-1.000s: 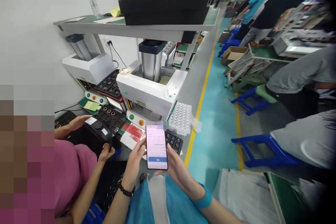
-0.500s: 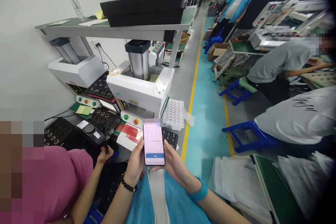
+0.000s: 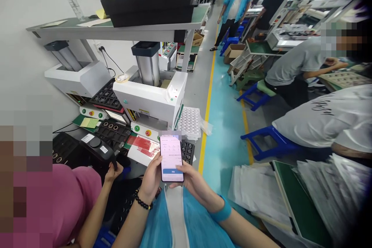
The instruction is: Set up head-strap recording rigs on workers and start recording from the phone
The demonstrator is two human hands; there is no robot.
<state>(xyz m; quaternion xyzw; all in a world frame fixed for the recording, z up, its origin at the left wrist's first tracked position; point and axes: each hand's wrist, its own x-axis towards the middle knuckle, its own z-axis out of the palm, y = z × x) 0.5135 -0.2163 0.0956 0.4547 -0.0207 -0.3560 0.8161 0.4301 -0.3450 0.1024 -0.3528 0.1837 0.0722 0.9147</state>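
A smartphone (image 3: 171,157) with a lit pinkish-white screen and a blue button near its bottom is held upright in front of my body. My left hand (image 3: 151,176), below a dark beaded bracelet, grips the phone's left edge. Around its lower right side is my right hand (image 3: 194,181), with a blue band on the wrist and the thumb lying over the screen's lower right. The fingers behind the phone are mostly hidden. Just beyond the phone lies a white sheet with red marks (image 3: 142,148), beside a black tray (image 3: 187,152).
White press machines (image 3: 149,95) stand ahead under a shelf (image 3: 116,31). A person in pink (image 3: 75,197) sits close on my left, one hand at a black device (image 3: 97,148). Right of the aisle are seated people, blue stools (image 3: 270,141) and a green-topped cart (image 3: 302,205) with plastic bags.
My right thumb has moved from the phone's edge onto the lower screen. The view has shifted slightly, and a distant person in a blue jacket now stands farther left, in the aisle.
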